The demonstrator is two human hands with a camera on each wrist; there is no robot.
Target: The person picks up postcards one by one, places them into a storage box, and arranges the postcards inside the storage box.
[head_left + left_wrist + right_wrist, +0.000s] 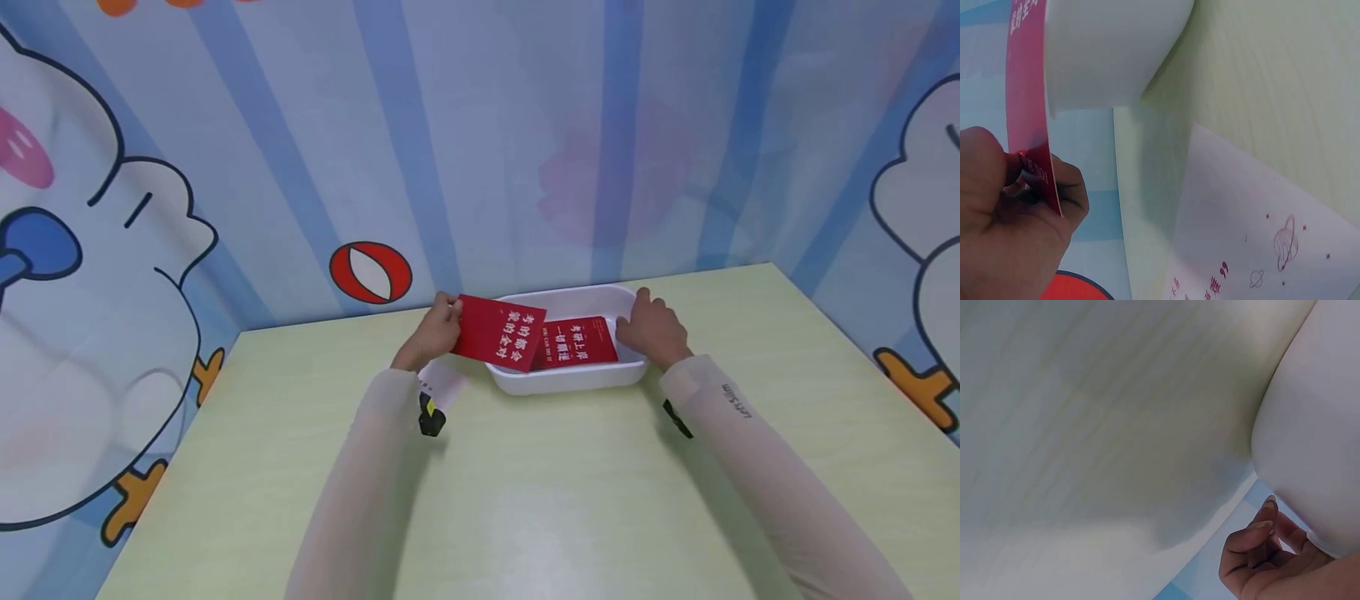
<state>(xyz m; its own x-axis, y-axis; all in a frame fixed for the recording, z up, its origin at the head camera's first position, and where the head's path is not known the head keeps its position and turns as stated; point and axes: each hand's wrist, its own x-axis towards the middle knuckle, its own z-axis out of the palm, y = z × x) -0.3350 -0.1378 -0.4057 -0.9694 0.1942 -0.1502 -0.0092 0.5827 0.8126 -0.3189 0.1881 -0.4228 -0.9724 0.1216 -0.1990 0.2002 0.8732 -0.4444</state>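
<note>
My left hand (437,332) pinches a red card (498,332) with white Chinese lettering by its left edge, between thumb and fingers. In the left wrist view the card (1027,94) is nearly edge-on, beside the outer wall of a white plastic bin. The card's right part overhangs the bin (566,383). Inside the bin lies another red card (577,343), partly covered by the held one. At the bin's right end, my right hand (654,331) holds the rim; the right wrist view shows curled fingers (1250,540) outside the wall.
A pale pink card (1260,231) with planet drawings lies on the light wood-grain table (540,492) beneath my left wrist. Behind the bin, a blue striped cartoon backdrop (510,150) rises along the table's far edge. Black wrist-camera parts (431,417) hang below the left sleeve.
</note>
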